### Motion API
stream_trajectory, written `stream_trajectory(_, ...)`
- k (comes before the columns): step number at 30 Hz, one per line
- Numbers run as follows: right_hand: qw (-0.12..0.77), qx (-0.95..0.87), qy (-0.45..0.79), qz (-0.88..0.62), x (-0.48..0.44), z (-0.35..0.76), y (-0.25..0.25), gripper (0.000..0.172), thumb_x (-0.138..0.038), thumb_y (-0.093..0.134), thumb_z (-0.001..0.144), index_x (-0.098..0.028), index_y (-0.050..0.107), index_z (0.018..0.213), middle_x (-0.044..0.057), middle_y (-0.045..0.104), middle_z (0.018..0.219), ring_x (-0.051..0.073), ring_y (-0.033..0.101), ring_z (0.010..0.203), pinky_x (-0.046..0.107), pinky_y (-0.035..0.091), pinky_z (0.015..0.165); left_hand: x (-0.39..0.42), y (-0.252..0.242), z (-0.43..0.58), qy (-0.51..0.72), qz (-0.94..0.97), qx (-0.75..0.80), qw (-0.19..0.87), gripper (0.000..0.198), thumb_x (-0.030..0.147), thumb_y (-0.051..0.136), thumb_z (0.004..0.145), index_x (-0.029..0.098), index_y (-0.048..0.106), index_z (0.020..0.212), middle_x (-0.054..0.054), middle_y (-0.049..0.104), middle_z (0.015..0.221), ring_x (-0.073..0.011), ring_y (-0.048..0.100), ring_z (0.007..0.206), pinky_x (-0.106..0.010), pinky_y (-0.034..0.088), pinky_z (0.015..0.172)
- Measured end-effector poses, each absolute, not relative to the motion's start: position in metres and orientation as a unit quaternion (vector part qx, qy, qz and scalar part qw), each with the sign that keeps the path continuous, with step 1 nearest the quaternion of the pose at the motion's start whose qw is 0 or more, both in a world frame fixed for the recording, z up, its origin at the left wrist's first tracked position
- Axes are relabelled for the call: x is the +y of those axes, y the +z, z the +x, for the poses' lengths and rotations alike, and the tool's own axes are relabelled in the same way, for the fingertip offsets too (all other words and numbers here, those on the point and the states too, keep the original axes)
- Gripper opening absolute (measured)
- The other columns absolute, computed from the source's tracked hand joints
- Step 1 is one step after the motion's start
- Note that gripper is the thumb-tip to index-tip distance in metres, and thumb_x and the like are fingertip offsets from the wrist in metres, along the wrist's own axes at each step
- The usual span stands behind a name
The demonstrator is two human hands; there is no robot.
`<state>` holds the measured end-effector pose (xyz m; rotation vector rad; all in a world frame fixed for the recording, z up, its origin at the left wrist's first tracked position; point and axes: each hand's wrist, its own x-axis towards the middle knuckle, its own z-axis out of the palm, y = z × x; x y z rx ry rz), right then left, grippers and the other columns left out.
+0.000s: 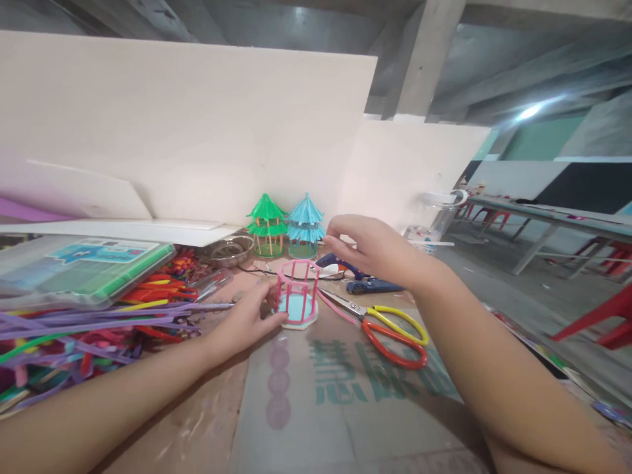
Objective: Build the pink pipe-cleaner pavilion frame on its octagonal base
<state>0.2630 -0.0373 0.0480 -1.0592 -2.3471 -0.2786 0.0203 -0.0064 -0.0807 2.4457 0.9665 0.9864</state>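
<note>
My left hand (251, 313) holds a small pink pavilion frame (297, 273) by the left side of its base, thumb in front. The frame stands upright on a light blue octagonal floor, with thin pink posts and a pink ring on top. My right hand (368, 250) is raised to the right of the frame, wrist bent and fingers curved down with a gap to the thumb; I see nothing in it. Below it lie a dark blue glue gun (345, 264) and scissors (395, 329) with yellow and red handles. A pink strip (338, 308) lies beside the blades.
Green (266, 226) and blue (306, 226) finished pavilions stand against a white board (197, 131). Colourful pipe cleaners (99, 336) and a plastic case (83, 270) crowd the left. A metal bowl (228, 250) sits behind; a clear plastic jar (437, 214) stands back right.
</note>
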Motion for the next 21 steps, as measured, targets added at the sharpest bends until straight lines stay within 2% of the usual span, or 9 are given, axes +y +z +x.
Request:
stream_trajectory(3, 0.293, -0.865, -0.093, -0.397, -0.043, 0.264, 0.053, 0.035, -0.036, 0.038, 0.096, -0.018, 0.054, 0.070, 0.002, 0.055, 0.068, 0.014, 0.048, 0.065, 0.026, 0.032, 0.062, -0.004, -0.081, 0.020, 0.355, 0.847, 0.341, 0.202, 0.037, 0.035, 0.053, 0.088, 0.019, 0.053, 0.121, -0.009, 0.065, 0.120, -0.0238, 0.061, 0.110, -0.040, 0.049, 0.096)
stream_trajectory(5, 0.304, -0.865, -0.076, -0.392, -0.044, 0.259, 0.056, 0.035, -0.037, 0.039, 0.096, -0.018, 0.057, 0.071, 0.002, 0.057, 0.067, 0.014, 0.050, 0.065, 0.025, 0.033, 0.062, -0.005, -0.081, 0.019, 0.357, 0.844, 0.353, 0.191, 0.031, 0.036, 0.046, 0.092, 0.017, 0.055, 0.115, -0.009, 0.067, 0.114, -0.0223, 0.062, 0.105, -0.039, 0.050, 0.092)
stream_trajectory(7, 0.310, -0.864, -0.055, -0.392, -0.041, 0.251, 0.060, 0.032, -0.034, 0.043, 0.094, -0.017, 0.061, 0.075, 0.002, 0.061, 0.069, 0.015, 0.054, 0.067, 0.025, 0.035, 0.063, -0.005, -0.081, 0.018, 0.357, 0.842, 0.368, 0.167, 0.028, 0.037, 0.042, 0.093, 0.017, 0.058, 0.105, -0.009, 0.068, 0.105, -0.0219, 0.063, 0.097, -0.038, 0.050, 0.087)
stream_trajectory(10, 0.304, -0.857, -0.022, -0.416, -0.030, 0.240, 0.064, 0.023, -0.028, 0.048, 0.091, -0.017, 0.066, 0.081, 0.002, 0.066, 0.071, 0.014, 0.057, 0.067, 0.025, 0.037, 0.065, -0.004, -0.083, 0.017, 0.357, 0.842, 0.379, 0.143, 0.025, 0.037, 0.046, 0.091, 0.016, 0.060, 0.092, -0.008, 0.067, 0.092, -0.0225, 0.061, 0.087, -0.038, 0.048, 0.080)
stream_trajectory(13, 0.297, -0.847, 0.000, -0.440, -0.025, 0.241, 0.061, 0.018, -0.023, 0.052, 0.088, -0.017, 0.068, 0.083, 0.002, 0.068, 0.072, 0.014, 0.058, 0.068, 0.025, 0.039, 0.068, -0.002, -0.085, 0.016, 0.357, 0.842, 0.383, 0.131, 0.021, 0.035, 0.050, 0.088, 0.016, 0.059, 0.089, -0.007, 0.066, 0.089, -0.0222, 0.060, 0.083, -0.036, 0.047, 0.077)
stream_trajectory(16, 0.313, -0.829, 0.004, -0.463, -0.033, 0.256, 0.046, 0.017, -0.026, 0.055, 0.085, -0.016, 0.067, 0.079, 0.002, 0.067, 0.074, 0.015, 0.058, 0.069, 0.025, 0.039, 0.067, -0.002, -0.085, 0.015, 0.360, 0.842, 0.383, 0.124, 0.021, 0.034, 0.046, 0.089, 0.017, 0.059, 0.091, -0.008, 0.066, 0.091, -0.0218, 0.061, 0.086, -0.035, 0.047, 0.078)
stream_trajectory(19, 0.311, -0.810, 0.003, -0.497, -0.042, 0.275, 0.024, 0.034, -0.038, 0.047, 0.091, -0.016, 0.062, 0.070, 0.000, 0.059, 0.063, 0.014, 0.051, 0.061, 0.024, 0.035, 0.059, -0.002, -0.082, 0.015, 0.361, 0.843, 0.381, 0.117, 0.023, 0.036, 0.044, 0.091, 0.018, 0.058, 0.086, -0.007, 0.066, 0.089, -0.0221, 0.061, 0.085, -0.035, 0.046, 0.076)
stream_trajectory(21, 0.281, -0.798, 0.001, -0.533, -0.043, 0.283, 0.008, 0.043, -0.038, 0.038, 0.094, -0.017, 0.058, 0.063, -0.001, 0.052, 0.056, 0.013, 0.046, 0.056, 0.025, 0.030, 0.054, -0.002, -0.082, 0.015, 0.360, 0.844, 0.381, 0.113, 0.023, 0.035, 0.045, 0.089, 0.018, 0.058, 0.082, -0.007, 0.066, 0.085, -0.0227, 0.061, 0.082, -0.035, 0.046, 0.075)
